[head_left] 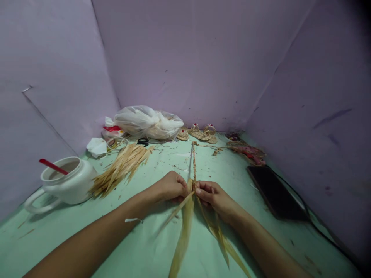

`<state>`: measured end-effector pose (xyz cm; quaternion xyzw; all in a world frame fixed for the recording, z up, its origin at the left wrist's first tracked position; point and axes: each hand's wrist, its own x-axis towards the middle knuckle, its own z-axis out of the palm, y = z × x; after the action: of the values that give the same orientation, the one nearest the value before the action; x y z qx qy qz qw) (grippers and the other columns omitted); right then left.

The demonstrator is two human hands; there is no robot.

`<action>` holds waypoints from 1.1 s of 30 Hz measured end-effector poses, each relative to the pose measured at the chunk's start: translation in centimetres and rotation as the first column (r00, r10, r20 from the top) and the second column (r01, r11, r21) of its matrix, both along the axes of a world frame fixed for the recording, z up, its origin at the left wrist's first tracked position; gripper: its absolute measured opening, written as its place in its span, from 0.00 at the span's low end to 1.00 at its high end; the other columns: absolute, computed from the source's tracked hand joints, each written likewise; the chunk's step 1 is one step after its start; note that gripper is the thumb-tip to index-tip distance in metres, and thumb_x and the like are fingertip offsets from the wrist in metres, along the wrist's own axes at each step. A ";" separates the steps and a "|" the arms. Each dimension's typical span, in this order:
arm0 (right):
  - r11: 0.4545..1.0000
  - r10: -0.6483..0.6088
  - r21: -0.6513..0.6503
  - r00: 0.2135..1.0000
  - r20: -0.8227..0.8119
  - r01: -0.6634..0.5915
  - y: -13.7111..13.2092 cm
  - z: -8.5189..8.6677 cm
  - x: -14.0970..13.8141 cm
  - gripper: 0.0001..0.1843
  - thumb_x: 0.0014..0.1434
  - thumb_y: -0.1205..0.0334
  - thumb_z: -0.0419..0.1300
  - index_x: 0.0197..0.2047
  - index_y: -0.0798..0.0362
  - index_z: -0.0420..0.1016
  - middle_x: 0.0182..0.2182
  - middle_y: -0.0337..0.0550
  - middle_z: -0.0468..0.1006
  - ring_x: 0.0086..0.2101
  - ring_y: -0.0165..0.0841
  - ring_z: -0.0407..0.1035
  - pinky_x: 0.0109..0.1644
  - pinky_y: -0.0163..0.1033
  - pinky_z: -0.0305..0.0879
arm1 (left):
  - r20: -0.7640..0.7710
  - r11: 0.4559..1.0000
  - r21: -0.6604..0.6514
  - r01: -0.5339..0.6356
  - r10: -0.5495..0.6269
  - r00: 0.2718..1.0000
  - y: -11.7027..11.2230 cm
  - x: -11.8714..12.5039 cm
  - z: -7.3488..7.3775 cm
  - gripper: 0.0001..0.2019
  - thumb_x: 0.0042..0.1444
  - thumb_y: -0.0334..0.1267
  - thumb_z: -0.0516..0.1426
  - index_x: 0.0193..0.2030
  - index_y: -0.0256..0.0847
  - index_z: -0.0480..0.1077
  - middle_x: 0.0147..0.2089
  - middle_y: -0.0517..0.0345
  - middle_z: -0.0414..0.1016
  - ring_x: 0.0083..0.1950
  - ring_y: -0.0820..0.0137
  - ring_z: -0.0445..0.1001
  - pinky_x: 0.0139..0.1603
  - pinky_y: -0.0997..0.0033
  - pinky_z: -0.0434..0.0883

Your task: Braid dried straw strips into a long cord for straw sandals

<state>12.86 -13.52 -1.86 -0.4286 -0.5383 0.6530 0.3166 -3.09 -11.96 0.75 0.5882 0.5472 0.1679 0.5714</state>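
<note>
A thin braided cord (194,162) runs from the far part of the table towards me, down to both hands. Long, flat, dried leaf strips (185,227) fan out from its near end, some hanging down the middle and some to the right. My left hand (174,187) is closed, pinching strips at the left side of the braid's end. My right hand (211,195) pinches the braid's end from the right, thumb on top. The two hands nearly meet, and their fingertips partly hide the strips between them.
Left stand a white pot (71,189) with a red stick and a bundle of dried strips (123,168). Behind lie a plastic bag (149,121), black scissors (143,142) and small woven slippers (199,134). Right are reddish fibres (251,152) and a dark phone (278,193) with a cable.
</note>
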 end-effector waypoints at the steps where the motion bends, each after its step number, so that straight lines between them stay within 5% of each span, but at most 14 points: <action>1: 1.000 0.000 0.001 1.000 0.007 -0.001 0.0 0.0 -0.1 0.18 0.45 0.50 0.59 0.23 0.56 0.62 0.14 0.31 0.54 0.16 0.21 0.44 0.20 0.32 0.36 | -0.015 1.000 0.008 -0.010 0.010 1.000 -0.1 0.1 0.1 0.03 0.33 0.27 0.52 0.14 0.34 0.63 0.11 0.65 0.56 0.14 0.80 0.52 0.15 0.79 0.50; 14: 0.994 -0.107 -0.032 0.994 0.001 0.107 -0.2 0.0 -0.6 0.20 0.38 0.50 0.63 0.18 0.56 0.60 0.13 0.31 0.53 0.17 0.20 0.44 0.20 0.31 0.35 | -0.017 0.975 0.082 -0.207 0.209 0.978 0.0 1.3 -2.4 0.07 0.34 0.29 0.52 0.11 0.37 0.58 0.10 0.67 0.52 0.14 0.80 0.49 0.15 0.78 0.46; 19: 0.992 -0.117 -0.045 0.993 0.005 0.117 0.0 -0.1 -0.5 0.20 0.36 0.51 0.64 0.18 0.56 0.60 0.13 0.30 0.54 0.16 0.20 0.43 0.20 0.32 0.35 | -0.131 0.920 0.316 -0.229 0.282 0.950 -0.2 1.5 -3.4 0.07 0.36 0.36 0.54 0.15 0.35 0.66 0.13 0.64 0.58 0.18 0.78 0.55 0.18 0.78 0.50; 22: 0.994 -0.097 -0.061 0.995 -0.027 0.095 0.0 -0.2 -0.4 0.20 0.38 0.50 0.63 0.19 0.56 0.61 0.13 0.30 0.52 0.16 0.20 0.42 0.20 0.32 0.34 | -0.127 0.924 0.305 -0.230 0.279 0.952 0.1 1.1 -2.7 0.06 0.37 0.34 0.53 0.17 0.34 0.67 0.14 0.62 0.61 0.18 0.78 0.57 0.19 0.78 0.51; 25: 0.996 -0.066 -0.063 0.997 -0.041 0.063 0.0 -0.2 -0.3 0.19 0.39 0.50 0.62 0.20 0.56 0.61 0.12 0.29 0.52 0.16 0.19 0.42 0.20 0.32 0.33 | -0.018 0.984 0.007 -0.179 0.179 0.984 1.3 -0.2 -1.6 0.04 0.39 0.33 0.52 0.20 0.34 0.65 0.14 0.61 0.63 0.13 0.80 0.53 0.15 0.78 0.48; 28: 0.996 -0.050 -0.076 0.999 -0.021 0.048 0.1 0.0 -0.1 0.18 0.40 0.51 0.62 0.20 0.56 0.60 0.12 0.29 0.51 0.15 0.19 0.41 0.20 0.33 0.32 | 0.032 0.971 -0.156 -0.183 0.190 0.981 3.1 -2.6 -0.4 0.06 0.42 0.36 0.52 0.21 0.35 0.62 0.15 0.61 0.62 0.12 0.82 0.49 0.14 0.78 0.43; 31: 0.996 -0.031 -0.081 0.999 0.033 0.033 0.1 0.1 -0.1 0.17 0.40 0.52 0.61 0.18 0.55 0.58 0.11 0.28 0.49 0.14 0.19 0.39 0.19 0.34 0.32 | 0.020 0.952 -0.072 -0.297 0.300 0.954 5.0 -5.8 1.0 0.06 0.46 0.36 0.51 0.25 0.35 0.61 0.18 0.64 0.60 0.14 0.83 0.49 0.16 0.80 0.46; 33: 0.997 -0.020 -0.075 0.997 0.081 0.026 0.2 0.2 -0.1 0.17 0.40 0.52 0.60 0.18 0.54 0.57 0.11 0.28 0.49 0.14 0.19 0.39 0.19 0.34 0.32 | -0.174 0.882 0.211 -0.422 0.459 0.871 5.8 -7.9 2.2 0.07 0.49 0.37 0.49 0.28 0.34 0.62 0.18 0.63 0.59 0.16 0.81 0.52 0.18 0.79 0.49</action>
<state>12.80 -13.36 -1.67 -0.4721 -0.5205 0.6516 0.2857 -10.98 -6.14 2.94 0.5080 0.7105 0.2733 0.4030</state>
